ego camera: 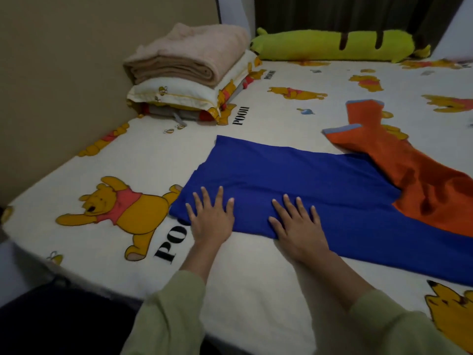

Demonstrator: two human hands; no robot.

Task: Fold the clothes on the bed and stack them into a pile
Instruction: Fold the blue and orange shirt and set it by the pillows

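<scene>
you had both hands flat on the blue cloth (294,175), which lay spread on the bed (256,265) near its front edge. your left hand (212,219) pressed the cloth's near left corner with fingers straight and fanned out, the heel of the palm just off the fabric on the sheet. your right hand (299,226) lay beside it on the near edge, fingers straight too (neither hand was grasping anything). an orange garment (414,175) with light blue cuffs sat to the right, its lower part overlapping the blue cloth's far right side. at the head of the bed a folded beige blanket (189,52) rested on a pillow (174,94), and a long green plush toy (332,44) lay along the far edge against the dark curtain (358,14).
</scene>
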